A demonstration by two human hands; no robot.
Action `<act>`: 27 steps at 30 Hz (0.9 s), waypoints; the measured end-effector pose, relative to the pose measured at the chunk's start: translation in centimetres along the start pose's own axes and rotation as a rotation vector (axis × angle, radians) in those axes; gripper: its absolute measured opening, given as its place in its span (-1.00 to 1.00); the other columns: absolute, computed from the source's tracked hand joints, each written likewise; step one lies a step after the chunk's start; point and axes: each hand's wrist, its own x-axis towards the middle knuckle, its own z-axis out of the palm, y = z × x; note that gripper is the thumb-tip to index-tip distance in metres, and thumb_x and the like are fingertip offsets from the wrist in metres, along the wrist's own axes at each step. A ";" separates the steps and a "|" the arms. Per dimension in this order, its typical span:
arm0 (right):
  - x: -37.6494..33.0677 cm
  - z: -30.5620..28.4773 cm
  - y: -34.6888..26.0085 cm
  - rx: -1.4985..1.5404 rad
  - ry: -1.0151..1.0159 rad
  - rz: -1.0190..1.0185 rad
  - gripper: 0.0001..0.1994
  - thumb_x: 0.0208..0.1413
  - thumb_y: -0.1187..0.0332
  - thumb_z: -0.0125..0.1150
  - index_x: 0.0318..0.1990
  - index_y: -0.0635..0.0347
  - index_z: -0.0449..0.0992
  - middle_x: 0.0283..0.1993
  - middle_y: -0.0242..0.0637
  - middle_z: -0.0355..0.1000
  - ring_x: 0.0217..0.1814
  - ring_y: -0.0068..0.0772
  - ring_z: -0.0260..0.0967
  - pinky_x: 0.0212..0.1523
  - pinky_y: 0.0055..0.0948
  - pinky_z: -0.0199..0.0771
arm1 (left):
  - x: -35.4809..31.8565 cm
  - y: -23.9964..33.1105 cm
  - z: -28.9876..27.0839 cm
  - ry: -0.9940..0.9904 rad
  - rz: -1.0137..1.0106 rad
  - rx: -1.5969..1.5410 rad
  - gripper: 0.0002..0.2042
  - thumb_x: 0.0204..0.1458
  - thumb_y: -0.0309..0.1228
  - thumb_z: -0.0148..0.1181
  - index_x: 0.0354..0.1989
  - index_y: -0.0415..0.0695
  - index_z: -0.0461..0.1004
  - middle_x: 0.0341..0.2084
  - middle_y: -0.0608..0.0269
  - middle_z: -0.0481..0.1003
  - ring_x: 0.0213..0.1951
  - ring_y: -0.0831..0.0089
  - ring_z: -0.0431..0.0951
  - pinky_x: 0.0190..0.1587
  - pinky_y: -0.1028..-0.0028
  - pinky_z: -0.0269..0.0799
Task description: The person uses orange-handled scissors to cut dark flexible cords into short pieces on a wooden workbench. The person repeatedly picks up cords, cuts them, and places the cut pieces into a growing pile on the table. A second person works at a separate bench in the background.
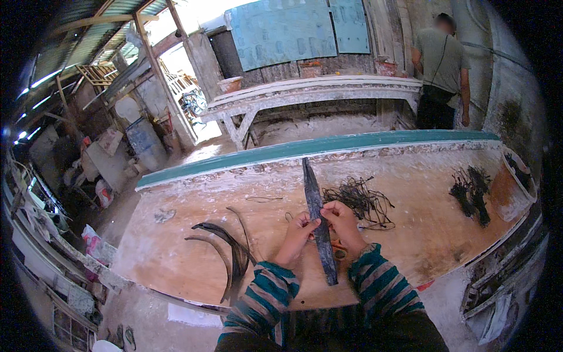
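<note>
Above the worktable, a long, flat dark grey strip [325,252], tapered at its far end, points away from me. My left hand [295,237] pinches its left edge near the middle. From the other side my right hand [345,227] grips the same stretch, fingertips close to the left thumb. Orange-handled scissors [339,252] lie partly hidden under the strip and my right hand. Just beyond my right hand spreads a tangled heap of thin black cords [366,202]. To the left of my left hand lie several curved black strips [237,252].
The wooden worktable [164,246] has a teal-and-white board [328,141] along its far edge. At the right are black cord bundles [474,193] and a tilted bucket [513,185]. Behind stands a whitish bench [316,88] with pots; a person [440,64] stands at the back right.
</note>
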 end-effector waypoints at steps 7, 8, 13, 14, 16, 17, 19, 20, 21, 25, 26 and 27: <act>-0.4 0.0 -0.8 0.011 -0.215 0.088 -0.86 0.02 0.33 0.18 -0.33 0.18 0.43 -0.49 -0.48 0.35 -0.49 -0.67 0.26 -0.51 -0.63 0.26 | 0.2 0.2 -0.9 0.120 0.086 0.037 -0.86 0.03 -0.35 0.15 -0.48 -0.08 0.35 -0.61 0.48 0.37 -0.58 0.72 0.31 -0.56 0.69 0.20; -0.4 -0.1 -0.8 0.031 -0.248 0.137 -0.86 0.02 0.33 0.18 -0.35 0.18 0.43 -0.51 -0.48 0.34 -0.51 -0.67 0.26 -0.53 -0.65 0.26 | 0.5 0.1 -1.4 0.109 0.132 0.056 -0.86 0.02 -0.35 0.15 -0.48 -0.08 0.35 -0.60 0.46 0.39 -0.56 0.71 0.34 -0.53 0.67 0.23; -0.8 0.3 -1.2 0.042 -0.226 0.175 -0.87 0.02 0.33 0.18 -0.41 0.18 0.44 -0.57 -0.48 0.30 -0.59 -0.69 0.22 -0.60 -0.69 0.22 | 0.8 -0.2 -1.9 0.028 0.138 0.032 -0.87 0.00 -0.37 0.17 -0.43 -0.13 0.40 -0.57 0.43 0.44 -0.54 0.69 0.36 -0.51 0.66 0.23; -0.7 0.3 -1.2 0.025 -0.210 0.159 -0.87 0.03 0.33 0.18 -0.42 0.19 0.44 -0.57 -0.48 0.30 -0.59 -0.69 0.22 -0.60 -0.68 0.22 | 0.8 -0.4 -1.6 0.002 0.148 0.014 -0.87 0.00 -0.36 0.18 -0.43 -0.13 0.40 -0.60 0.45 0.43 -0.58 0.72 0.33 -0.55 0.68 0.17; -0.6 0.2 -0.9 0.011 -0.192 0.142 -0.87 0.03 0.34 0.17 -0.42 0.20 0.44 -0.58 -0.48 0.30 -0.60 -0.69 0.22 -0.60 -0.67 0.22 | 0.8 -0.3 -1.4 -0.019 0.148 0.024 -0.86 -0.01 -0.35 0.20 -0.44 -0.14 0.41 -0.62 0.45 0.43 -0.61 0.74 0.31 -0.60 0.71 0.12; -0.5 0.1 -0.6 0.014 -0.190 0.142 -0.87 0.04 0.34 0.17 -0.42 0.20 0.44 -0.58 -0.47 0.30 -0.60 -0.69 0.22 -0.60 -0.67 0.22 | 0.7 -0.1 -1.5 -0.014 0.139 0.050 -0.86 -0.01 -0.35 0.20 -0.44 -0.14 0.42 -0.61 0.44 0.44 -0.61 0.74 0.32 -0.60 0.71 0.13; -0.4 0.1 -0.5 0.014 -0.185 0.124 -0.86 0.04 0.34 0.16 -0.42 0.21 0.44 -0.58 -0.47 0.31 -0.60 -0.69 0.22 -0.59 -0.67 0.22 | 0.6 0.1 -1.8 0.013 0.108 0.097 -0.86 -0.02 -0.34 0.20 -0.46 -0.14 0.43 -0.62 0.43 0.45 -0.62 0.74 0.33 -0.61 0.70 0.14; -0.5 0.2 -0.6 0.009 -0.182 0.107 -0.86 0.04 0.34 0.16 -0.42 0.22 0.44 -0.58 -0.47 0.31 -0.60 -0.69 0.22 -0.59 -0.67 0.22 | 0.5 0.2 -2.1 0.034 0.085 0.118 -0.85 -0.02 -0.34 0.20 -0.47 -0.13 0.43 -0.63 0.43 0.44 -0.63 0.74 0.33 -0.62 0.70 0.15; -0.5 0.2 -0.6 0.005 -0.179 0.090 -0.86 0.05 0.34 0.16 -0.42 0.22 0.44 -0.57 -0.47 0.31 -0.60 -0.69 0.22 -0.59 -0.67 0.22 | 0.4 0.3 -2.2 0.055 0.062 0.138 -0.85 -0.01 -0.34 0.20 -0.49 -0.13 0.44 -0.64 0.44 0.44 -0.64 0.74 0.33 -0.63 0.69 0.15; -0.4 0.1 -0.6 -0.029 -0.185 0.092 -0.86 0.04 0.34 0.16 -0.40 0.23 0.45 -0.56 -0.45 0.34 -0.58 -0.68 0.24 -0.57 -0.67 0.24 | 0.2 0.8 -2.0 0.062 0.050 0.112 -0.85 -0.01 -0.35 0.19 -0.52 -0.13 0.44 -0.67 0.45 0.42 -0.67 0.73 0.30 -0.64 0.68 0.15; -0.3 0.0 -0.5 -0.042 -0.184 0.087 -0.86 0.04 0.34 0.15 -0.40 0.24 0.45 -0.55 -0.45 0.35 -0.58 -0.67 0.25 -0.57 -0.67 0.25 | 0.1 1.0 -1.9 0.064 0.046 0.111 -0.85 -0.01 -0.35 0.19 -0.52 -0.13 0.44 -0.67 0.45 0.42 -0.67 0.73 0.30 -0.64 0.69 0.15; -0.3 0.0 -0.3 -0.056 -0.183 0.083 -0.86 0.04 0.34 0.15 -0.40 0.24 0.46 -0.55 -0.44 0.36 -0.57 -0.67 0.26 -0.57 -0.66 0.26 | 0.0 1.1 -1.8 0.066 0.042 0.110 -0.86 -0.01 -0.35 0.19 -0.52 -0.13 0.44 -0.67 0.46 0.42 -0.68 0.73 0.29 -0.65 0.69 0.15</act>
